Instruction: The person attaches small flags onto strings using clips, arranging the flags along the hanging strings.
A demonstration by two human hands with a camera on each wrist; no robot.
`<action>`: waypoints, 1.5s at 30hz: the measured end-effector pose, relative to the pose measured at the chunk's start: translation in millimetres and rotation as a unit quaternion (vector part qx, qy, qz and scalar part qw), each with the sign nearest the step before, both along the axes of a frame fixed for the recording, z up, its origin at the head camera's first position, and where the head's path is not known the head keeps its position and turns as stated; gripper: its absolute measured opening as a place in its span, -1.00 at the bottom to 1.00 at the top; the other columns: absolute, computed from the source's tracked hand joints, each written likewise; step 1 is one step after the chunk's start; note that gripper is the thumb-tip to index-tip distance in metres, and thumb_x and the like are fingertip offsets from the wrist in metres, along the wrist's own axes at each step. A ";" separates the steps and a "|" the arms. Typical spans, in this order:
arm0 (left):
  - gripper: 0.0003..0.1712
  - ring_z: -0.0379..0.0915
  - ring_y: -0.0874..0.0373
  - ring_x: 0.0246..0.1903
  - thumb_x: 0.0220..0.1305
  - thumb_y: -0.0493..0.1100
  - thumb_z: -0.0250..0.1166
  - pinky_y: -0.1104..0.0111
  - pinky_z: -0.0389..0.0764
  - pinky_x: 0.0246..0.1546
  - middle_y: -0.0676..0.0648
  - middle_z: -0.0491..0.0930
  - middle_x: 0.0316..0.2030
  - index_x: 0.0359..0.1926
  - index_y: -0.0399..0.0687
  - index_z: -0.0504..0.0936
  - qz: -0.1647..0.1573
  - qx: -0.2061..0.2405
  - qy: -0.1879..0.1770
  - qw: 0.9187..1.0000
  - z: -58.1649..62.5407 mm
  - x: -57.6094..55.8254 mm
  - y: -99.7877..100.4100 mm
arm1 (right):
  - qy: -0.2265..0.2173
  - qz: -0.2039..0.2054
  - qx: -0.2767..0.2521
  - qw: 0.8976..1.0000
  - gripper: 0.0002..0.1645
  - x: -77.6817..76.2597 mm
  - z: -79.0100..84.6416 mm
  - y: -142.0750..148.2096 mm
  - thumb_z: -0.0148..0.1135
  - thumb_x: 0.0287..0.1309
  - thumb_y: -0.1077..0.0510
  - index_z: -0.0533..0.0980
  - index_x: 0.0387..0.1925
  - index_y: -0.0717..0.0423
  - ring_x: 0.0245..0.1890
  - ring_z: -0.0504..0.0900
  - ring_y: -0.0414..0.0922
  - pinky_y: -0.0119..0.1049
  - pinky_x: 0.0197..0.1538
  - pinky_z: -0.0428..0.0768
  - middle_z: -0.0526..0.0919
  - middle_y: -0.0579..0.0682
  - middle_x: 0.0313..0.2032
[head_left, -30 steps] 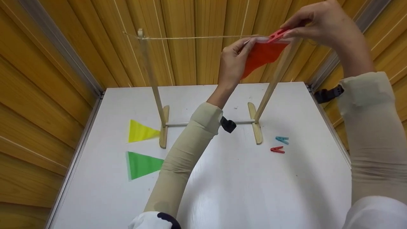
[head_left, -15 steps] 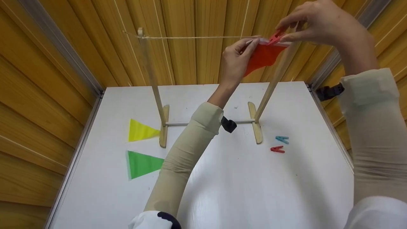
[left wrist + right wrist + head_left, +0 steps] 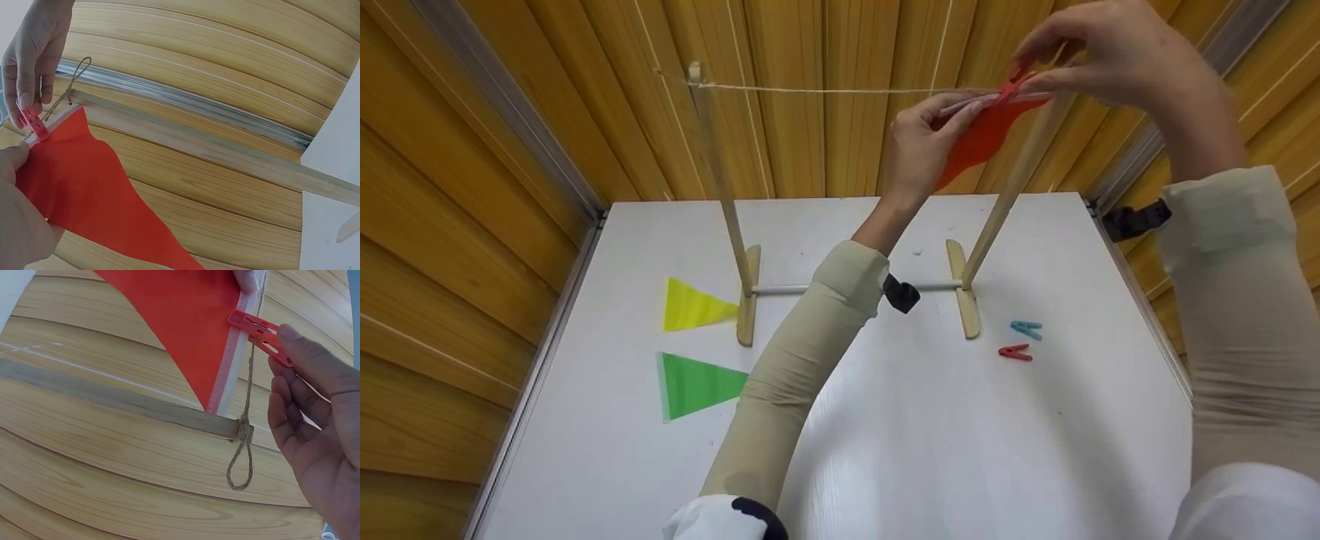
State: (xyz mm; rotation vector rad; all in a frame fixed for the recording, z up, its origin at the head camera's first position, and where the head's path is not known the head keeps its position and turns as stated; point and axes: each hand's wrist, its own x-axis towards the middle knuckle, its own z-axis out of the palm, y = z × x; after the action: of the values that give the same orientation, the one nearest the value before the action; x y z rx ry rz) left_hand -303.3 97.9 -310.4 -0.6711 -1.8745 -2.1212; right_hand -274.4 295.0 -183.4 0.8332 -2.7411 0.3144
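Note:
My left hand pinches the white top edge of a red triangular pennant, which hangs from the fingers with its tip down. Thumb and forefinger of my right hand squeeze the handles of a red clothespin. In the right wrist view the clothespin lies across the pennant's white edge and the twine, its nose over the red cloth. That twine runs between two wooden posts and ends in a knot and loop at the right post. My left fingers partly cover the pennant in the head view.
On the white table lie a yellow pennant and a green pennant at the left, the green one's tip behind my left sleeve. A blue clothespin and another red clothespin lie at the right. The posts stand on wooden feet.
The clothespin has tipped more upright in my right hand. My left hand has shifted slightly right, and the pennant's top edge has turned, so less of its face shows in the head view.

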 end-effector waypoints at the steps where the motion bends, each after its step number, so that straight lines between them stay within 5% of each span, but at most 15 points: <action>1: -0.69 0.67 0.26 -0.09 0.38 -0.24 0.30 0.50 0.64 -0.05 -0.11 0.74 -0.02 0.08 -0.24 0.72 0.003 -0.004 0.000 1.000 0.0 -0.1 0.3 | 0.005 0.005 -0.002 1.000 -0.65 0.0 -0.2 0.6 0.27 0.34 0.26 0.62 0.12 0.25 -0.08 0.60 0.12 -0.49 0.22 0.49 0.65 0.25 0.02; 13: -0.72 0.68 0.28 -0.11 0.38 -0.24 0.30 0.50 0.65 -0.05 -0.11 0.75 -0.06 0.04 -0.24 0.74 0.004 -0.003 0.007 1.000 1.3 -0.2 5.6 | 0.041 0.026 0.000 0.999 -0.75 -0.1 -3.2 4.2 0.29 0.27 0.37 0.67 -0.03 0.27 -0.28 0.42 -0.22 -0.77 -0.04 0.38 0.68 0.22 -0.11; 29: -0.72 0.67 0.27 -0.08 0.38 -0.22 0.31 0.49 0.64 -0.04 -0.11 0.73 -0.04 0.04 -0.24 0.74 0.008 0.005 0.003 1.000 -4.6 -3.3 5.3 | 0.025 -0.012 -0.012 1.000 -0.55 3.5 -13.8 6.4 0.30 0.35 0.16 0.58 0.24 0.09 -0.14 0.46 -0.07 -0.68 0.03 0.45 0.63 0.16 0.13; 34: -0.71 0.68 0.27 -0.09 0.40 -0.18 0.31 0.49 0.65 -0.05 -0.09 0.74 -0.05 0.04 -0.22 0.74 0.016 -0.004 0.002 1.000 -6.9 -4.8 2.8 | 0.056 -0.017 -0.024 0.998 -0.50 6.9 -17.8 4.5 0.32 0.35 0.13 0.54 0.29 0.04 -0.09 0.44 -0.02 -0.69 -0.08 0.35 0.62 0.15 0.14; 41: -0.68 0.67 0.22 -0.14 0.44 -0.15 0.28 0.45 0.69 -0.12 -0.09 0.72 -0.05 0.11 -0.20 0.70 0.015 0.006 -0.007 1.000 -10.6 -2.8 -4.2 | 0.132 -0.006 -0.104 0.986 -0.57 25.4 -30.8 6.8 0.31 0.36 0.16 0.59 0.22 0.09 0.17 0.51 0.10 -0.33 0.32 0.41 0.61 0.13 0.22; 45: -0.67 0.62 0.19 -0.11 0.45 -0.14 0.27 0.45 0.67 -0.08 -0.05 0.70 -0.01 0.13 -0.18 0.68 0.023 0.003 -0.001 1.000 -14.6 -1.1 -10.5 | 0.176 -0.007 -0.149 0.973 -0.62 40.1 -47.6 12.4 0.30 0.36 0.20 0.60 0.17 0.17 0.13 0.55 0.10 -0.47 0.24 0.40 0.64 0.12 0.19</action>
State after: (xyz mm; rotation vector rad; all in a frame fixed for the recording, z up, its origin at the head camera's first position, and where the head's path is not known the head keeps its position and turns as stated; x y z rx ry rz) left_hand -304.5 87.4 -325.0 -0.6190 -1.8660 -2.0987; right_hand -234.3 307.4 -230.9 0.7103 -2.2968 0.5071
